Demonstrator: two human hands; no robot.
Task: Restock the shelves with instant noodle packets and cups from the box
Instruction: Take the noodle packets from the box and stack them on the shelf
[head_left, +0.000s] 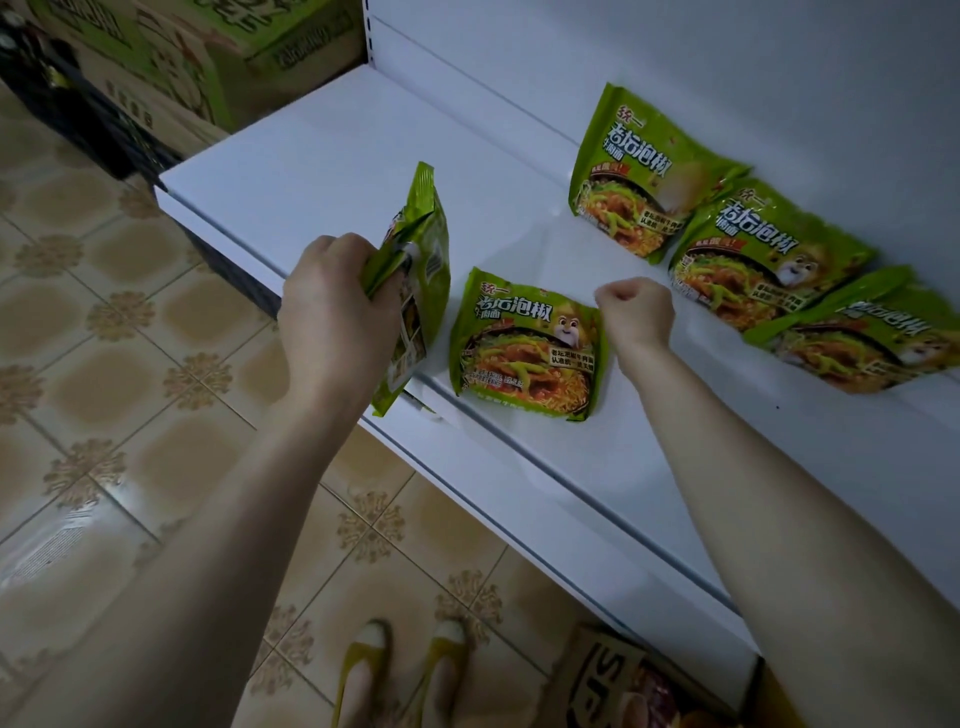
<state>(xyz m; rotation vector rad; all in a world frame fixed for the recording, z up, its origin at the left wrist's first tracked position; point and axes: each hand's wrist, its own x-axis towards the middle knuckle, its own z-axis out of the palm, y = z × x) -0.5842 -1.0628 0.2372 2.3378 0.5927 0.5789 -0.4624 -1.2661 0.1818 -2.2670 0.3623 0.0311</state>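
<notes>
My left hand (337, 306) grips a green instant noodle packet (421, 291) by its edge, holding it upright over the front of the white shelf (311, 156). A second green packet (527, 345) lies flat, face up, near the shelf's front edge. My right hand (635, 309) is closed at that packet's upper right corner and seems to pinch it. Three more green packets lean against the white back panel: one (636, 171) furthest left, one (763, 254) in the middle, one (852, 338) at the right.
Cardboard cartons (171, 62) with green print are stacked on the floor at the upper left beside a dark crate (104, 130). A patterned tile floor (104, 338) lies to the left. An open box (623, 686) sits under the shelf by my yellow shoes (405, 670).
</notes>
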